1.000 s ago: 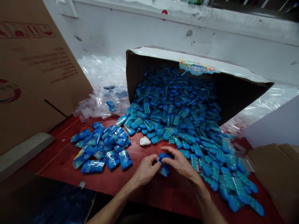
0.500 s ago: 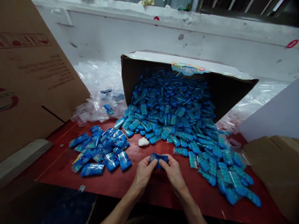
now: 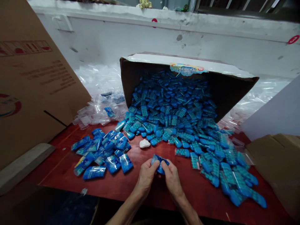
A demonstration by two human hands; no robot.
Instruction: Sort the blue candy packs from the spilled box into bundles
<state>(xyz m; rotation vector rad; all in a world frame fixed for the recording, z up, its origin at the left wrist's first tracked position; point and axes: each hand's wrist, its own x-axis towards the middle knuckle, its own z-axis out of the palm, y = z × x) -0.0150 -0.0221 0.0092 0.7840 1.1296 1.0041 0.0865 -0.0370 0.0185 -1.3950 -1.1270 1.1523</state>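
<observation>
Between my two hands is a small blue printed packet [image 3: 160, 165], held just above the red table near its front edge. My left hand [image 3: 147, 172] pinches its left side, thumb on top. On its right side my right hand [image 3: 170, 173] grips it the same way. Both thumbs point inward, and the fingers beneath are mostly hidden. To the left lies a heap of similar blue packets [image 3: 112, 163]. Ahead and to the right spread many small clear-and-blue cases [image 3: 185, 137] filled with turquoise pellets. A crumpled white lump [image 3: 144, 143] sits just beyond my hands.
A cardboard box [image 3: 187, 57] on its side spills the cases onto the red table [image 3: 140, 190]. Clear plastic pieces [image 3: 93, 112] pile up behind. A large carton [image 3: 35, 78] stands left, a brown cardboard piece [image 3: 276, 168] right. Below the front edge is a dark container [image 3: 70, 207].
The blue packet has tilted between my fingers, and more of its printed face shows now. Both hands keep their pinch on it. The view has shifted slightly.
</observation>
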